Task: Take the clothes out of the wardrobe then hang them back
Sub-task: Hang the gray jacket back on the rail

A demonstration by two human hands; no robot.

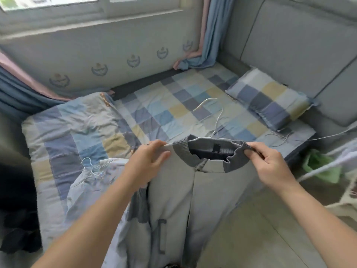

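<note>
I hold a pale grey jacket with a dark grey ribbed collar up over the edge of the bed. A thin white wire hanger sits inside its neck, the hook sticking up behind the collar. My left hand pinches the left shoulder together with the hanger's end. The right side of the collar is gripped by my right hand. The jacket hangs down with its front zip facing me. A light blue shirt on another wire hanger lies on the bed at the left.
The bed has a blue, grey and yellow checked cover, a folded quilt at left and a pillow at right. A grey padded headboard stands behind. Curtains and a window are at the back. Something green lies on the floor at right.
</note>
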